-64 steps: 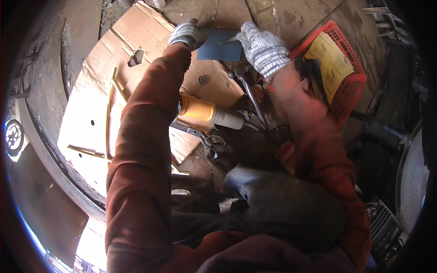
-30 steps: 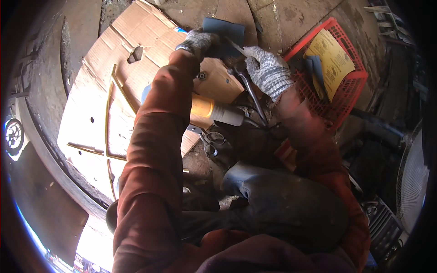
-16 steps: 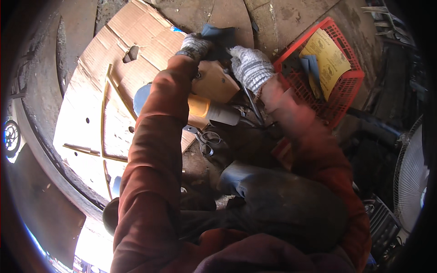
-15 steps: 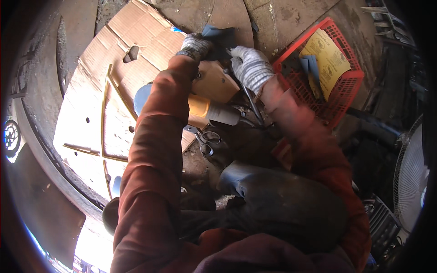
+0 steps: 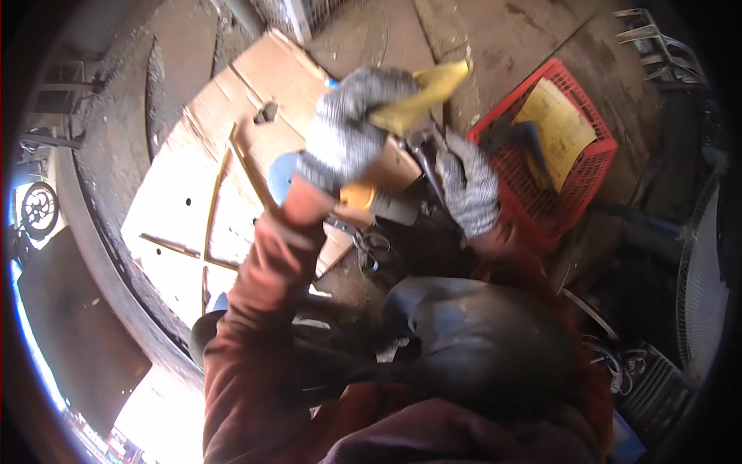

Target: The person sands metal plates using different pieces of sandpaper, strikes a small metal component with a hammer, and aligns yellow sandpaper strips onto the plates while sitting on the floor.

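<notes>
My left hand [image 5: 348, 127], in a grey-and-white knitted glove, is closed on a folded yellow sheet of sandpaper [image 5: 425, 97] above the cardboard's far right part. My gloved right hand [image 5: 468, 182] is lower and to the right, beside a dark metal rod [image 5: 430, 172]. Its fingers are blurred and partly hidden, so whether they grip anything does not show. Beneath my left wrist lie a blue round thing [image 5: 281, 175] and an orange-and-grey cylindrical thing [image 5: 358, 196]. Scissors [image 5: 373, 251] lie nearer my knees.
A large cardboard sheet [image 5: 185, 166] covers the ground at left, with thin brown strips [image 5: 218, 193] on it. At right stands a red plastic basket [image 5: 607, 158] holding a yellow printed sheet [image 5: 568, 139] and dark-blue pieces. A fan [image 5: 707, 271] is at the far right.
My left hand has come closer and turned, now showing the sheet's yellow side where blue-grey showed before. My right hand has moved down and right, away from the left. The view has shifted.
</notes>
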Motion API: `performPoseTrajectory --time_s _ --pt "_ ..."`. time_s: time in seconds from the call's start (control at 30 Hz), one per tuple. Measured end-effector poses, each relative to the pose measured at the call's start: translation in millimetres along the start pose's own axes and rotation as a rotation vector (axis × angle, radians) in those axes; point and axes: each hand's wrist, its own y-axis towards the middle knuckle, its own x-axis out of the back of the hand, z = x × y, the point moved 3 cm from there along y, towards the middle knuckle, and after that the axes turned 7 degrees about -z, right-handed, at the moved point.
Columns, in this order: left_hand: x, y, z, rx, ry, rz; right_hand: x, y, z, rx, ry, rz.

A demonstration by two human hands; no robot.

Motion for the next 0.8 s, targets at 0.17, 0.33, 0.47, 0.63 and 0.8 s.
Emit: performPoseTrajectory --time_s 0.17,0.33,0.47,0.63,0.8 --pt "-10 -21 -109 -0.171 0.189 -0.014 17 -31 7 -0.127 0.169 -0.099" --pt "-21 -33 -178 -0.3 0.246 -0.021 39 -20 28 -0.309 0.57 -0.076" --pt "-23 -40 -214 -0.439 0.315 -0.117 48 -18 43 -0.335 0.751 -0.124" --pt "-23 -44 -243 -0.538 0.375 -0.115 65 -9 47 -0.317 0.845 -0.176" --pt "-19 -47 -232 -0.483 0.448 -0.127 81 9 74 -0.205 0.689 0.005"
